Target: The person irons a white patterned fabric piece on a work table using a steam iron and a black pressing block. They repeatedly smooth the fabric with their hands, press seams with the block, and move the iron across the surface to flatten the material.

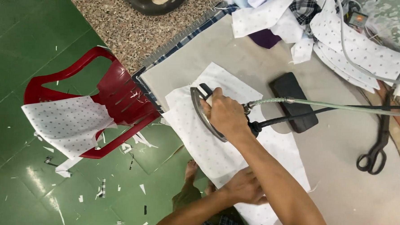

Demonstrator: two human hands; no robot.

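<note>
My right hand (227, 116) grips the handle of a steam iron (203, 108), which rests on a white dotted fabric piece (196, 139) spread over the grey padded table (341, 165). A green hose (325, 104) and a black cord run from the iron's rear off to the right. My left hand (244, 186) presses flat on the near end of the same fabric, fingers spread, holding it down.
A black rectangular iron rest (294, 101) lies just right of the iron. Black scissors (376, 152) lie at the right edge. A heap of dotted and checked fabric (322, 21) fills the far right. A red plastic chair (105, 98) with dotted fabric stands left on the green floor.
</note>
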